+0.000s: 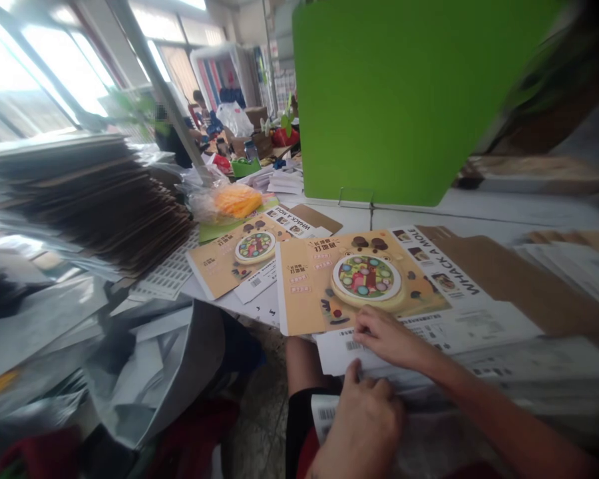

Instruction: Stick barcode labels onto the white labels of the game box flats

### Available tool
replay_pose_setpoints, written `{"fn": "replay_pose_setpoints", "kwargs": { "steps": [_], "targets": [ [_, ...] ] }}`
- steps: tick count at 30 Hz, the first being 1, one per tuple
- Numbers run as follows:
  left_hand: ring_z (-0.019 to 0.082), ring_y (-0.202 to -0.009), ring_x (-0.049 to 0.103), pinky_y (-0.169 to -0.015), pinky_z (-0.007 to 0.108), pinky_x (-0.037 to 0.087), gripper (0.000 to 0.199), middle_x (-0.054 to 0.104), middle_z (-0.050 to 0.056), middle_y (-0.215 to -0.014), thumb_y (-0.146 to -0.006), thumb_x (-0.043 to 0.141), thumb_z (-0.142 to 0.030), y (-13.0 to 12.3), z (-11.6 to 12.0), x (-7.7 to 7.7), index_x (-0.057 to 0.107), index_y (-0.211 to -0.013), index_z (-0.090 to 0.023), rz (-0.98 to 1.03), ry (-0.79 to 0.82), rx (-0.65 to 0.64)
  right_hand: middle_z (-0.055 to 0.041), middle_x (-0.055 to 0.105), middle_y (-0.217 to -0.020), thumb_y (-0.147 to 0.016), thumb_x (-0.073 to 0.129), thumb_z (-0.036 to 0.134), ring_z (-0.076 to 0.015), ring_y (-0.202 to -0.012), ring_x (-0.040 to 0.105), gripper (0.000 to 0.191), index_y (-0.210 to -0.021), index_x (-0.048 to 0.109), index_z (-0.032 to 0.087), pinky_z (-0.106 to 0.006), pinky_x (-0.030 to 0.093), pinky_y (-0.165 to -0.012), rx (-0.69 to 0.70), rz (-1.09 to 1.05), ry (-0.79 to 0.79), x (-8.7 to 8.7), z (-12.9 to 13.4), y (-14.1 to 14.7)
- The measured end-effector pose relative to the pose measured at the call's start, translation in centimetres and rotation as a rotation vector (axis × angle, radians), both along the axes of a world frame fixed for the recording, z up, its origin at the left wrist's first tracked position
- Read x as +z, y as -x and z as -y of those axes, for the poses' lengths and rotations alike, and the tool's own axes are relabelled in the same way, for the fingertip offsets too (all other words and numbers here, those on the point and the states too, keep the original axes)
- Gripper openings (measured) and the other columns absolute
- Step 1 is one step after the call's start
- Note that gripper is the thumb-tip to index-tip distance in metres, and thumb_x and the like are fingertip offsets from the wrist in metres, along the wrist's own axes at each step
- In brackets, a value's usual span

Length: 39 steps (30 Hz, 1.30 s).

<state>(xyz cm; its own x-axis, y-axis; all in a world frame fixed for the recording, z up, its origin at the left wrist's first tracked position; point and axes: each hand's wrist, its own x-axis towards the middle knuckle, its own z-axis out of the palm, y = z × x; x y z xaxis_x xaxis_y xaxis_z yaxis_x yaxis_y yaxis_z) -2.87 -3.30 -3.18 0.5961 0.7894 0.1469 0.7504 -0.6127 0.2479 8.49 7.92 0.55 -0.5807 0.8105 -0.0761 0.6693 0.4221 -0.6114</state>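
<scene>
A flat printed carton (299, 313), unfolded and marked "WHACK A MOLE", lies in front of me with its picture side up. My right hand (387, 336) reaches in from the right, its fingers bent and pressed together at a small barcode on the carton's white flap (329, 352). Whether a small thing is between those fingertips is hidden. Closer to me, my left hand (364, 419) has curled fingers, with one digit pointing up to the flap's lower edge. A white piece with a barcode (325, 414) shows beside it; what its fingers grip is hidden.
Another printed carton (214, 269) lies further left on the table. A tall stack of flat boards (80, 199) stands left, above a grey bin (190, 372) of paper scraps. An upright green panel (404, 100) blocks the back; orange bagged items (237, 199) lie before it.
</scene>
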Motion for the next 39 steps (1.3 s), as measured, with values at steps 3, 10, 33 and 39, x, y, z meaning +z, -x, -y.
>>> {"fn": "replay_pose_setpoints", "kwargs": {
  "steps": [3, 10, 33, 39],
  "targets": [
    [0.019, -0.066, 0.061, -0.097, 0.052, 0.038, 0.019, 0.063, 0.002, -0.067, -0.089, 0.066, -0.026, 0.0, -0.2, -0.1, 0.069, -0.073, -0.017, 0.001, -0.023, -0.003, -0.0040, 0.056, -0.087, -0.084, 0.051, 0.025, -0.0194, -0.087, 0.053, 0.015, -0.071, 0.055, 0.019, -0.036, 0.044, -0.081, -0.001, 0.002, -0.015, -0.1, 0.0, 0.1],
    [0.018, -0.065, 0.060, -0.097, 0.052, 0.039, 0.020, 0.062, 0.002, -0.067, -0.090, 0.064, -0.028, 0.1, -0.4, -0.9, 0.069, -0.074, -0.018, -0.003, -0.020, -0.015, -0.0034, 0.056, -0.086, -0.084, 0.051, 0.022, -0.0182, -0.084, 0.053, 0.015, -0.070, 0.057, 0.018, -0.035, 0.044, -0.079, 0.003, 0.010, -0.042, -0.7, 0.0, 0.0],
    [0.021, -0.080, 0.066, -0.108, 0.060, 0.029, 0.022, 0.069, 0.003, -0.079, -0.087, 0.068, -0.041, 0.6, -2.0, -0.5, 0.075, -0.092, -0.022, -0.051, 0.171, 0.016, -0.0045, 0.057, -0.094, -0.076, 0.066, 0.018, -0.0200, -0.091, 0.057, 0.015, -0.087, 0.055, 0.019, -0.034, 0.047, -0.081, -0.062, 0.024, -0.136, -1.1, 1.0, 0.0],
    [0.023, -0.088, 0.065, -0.110, 0.062, 0.022, 0.019, 0.069, 0.001, -0.082, -0.088, 0.067, -0.040, 1.1, -2.4, 0.6, 0.074, -0.089, -0.022, -0.044, 0.236, 0.036, -0.0059, 0.058, -0.100, -0.080, 0.065, 0.022, -0.0225, -0.097, 0.057, 0.019, -0.094, 0.052, 0.019, -0.035, 0.047, -0.081, -0.102, 0.044, -0.159, -1.2, 0.9, 0.3]
  ]
}}
